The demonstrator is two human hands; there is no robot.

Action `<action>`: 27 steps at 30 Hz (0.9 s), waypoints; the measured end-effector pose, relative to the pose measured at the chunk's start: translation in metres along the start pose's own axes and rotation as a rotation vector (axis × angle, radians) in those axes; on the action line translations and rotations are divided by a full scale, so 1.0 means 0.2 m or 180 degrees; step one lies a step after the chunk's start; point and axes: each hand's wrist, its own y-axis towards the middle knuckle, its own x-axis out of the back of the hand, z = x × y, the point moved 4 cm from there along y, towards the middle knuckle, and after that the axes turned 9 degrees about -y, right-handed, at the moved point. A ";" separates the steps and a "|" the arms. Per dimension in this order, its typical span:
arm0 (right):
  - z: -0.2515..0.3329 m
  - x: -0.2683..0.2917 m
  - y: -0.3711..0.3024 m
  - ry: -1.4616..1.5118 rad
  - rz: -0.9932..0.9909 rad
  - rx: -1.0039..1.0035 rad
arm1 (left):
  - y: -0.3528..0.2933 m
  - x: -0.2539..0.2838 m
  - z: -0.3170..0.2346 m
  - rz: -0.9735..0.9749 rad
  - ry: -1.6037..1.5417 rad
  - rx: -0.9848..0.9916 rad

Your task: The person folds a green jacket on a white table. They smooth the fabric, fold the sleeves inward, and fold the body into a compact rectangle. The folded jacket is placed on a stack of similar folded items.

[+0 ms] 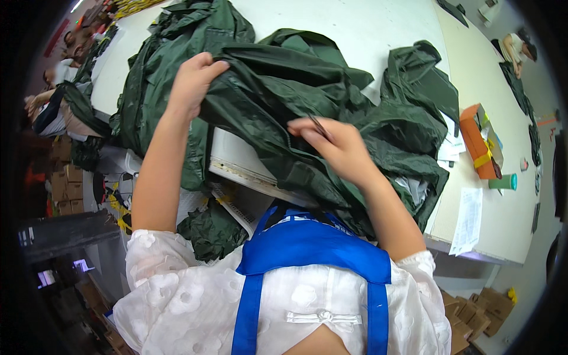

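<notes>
At the table's near edge point(244, 176), green cloth point(251, 115) is pinched by the left hand point(192, 84), a dark tool point(318, 126) by the right hand point(337, 148).

The left hand point(192, 83) is pinching, farther forward; the right hand point(338, 145) is curling its fingers point(297, 125), its forearm point(390, 213) slanting inward.

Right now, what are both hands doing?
Left hand: closed, holding the dark green garment.
Right hand: closed around a slim dark tool, partly hidden.

Broad white worktable point(390, 21), brown cardboard boxes point(496, 307) lower right, bright light point(76, 6) upper left
</notes>
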 end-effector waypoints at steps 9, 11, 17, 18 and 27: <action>-0.05 -0.26 0.46 0.0439 -0.0523 -0.1055 | -0.16 -0.23 -0.21 -0.0342 0.1180 -0.0845; -0.02 -0.25 0.45 0.0678 -0.0586 -0.1064 | -0.16 -0.24 -0.23 -0.0306 0.1127 -0.0957; 0.07 -0.10 0.30 -0.1314 -0.0775 -0.0555 | -0.09 -0.31 -0.25 -0.0052 0.0966 -0.1216; 0.07 -0.05 0.25 -0.1771 -0.0840 -0.0490 | -0.05 -0.34 -0.26 -0.0042 0.0794 -0.1198; -0.10 0.40 -0.45 -0.1890 -0.1125 -0.1017 | 0.36 -0.27 -0.50 0.0462 -0.1242 -0.0661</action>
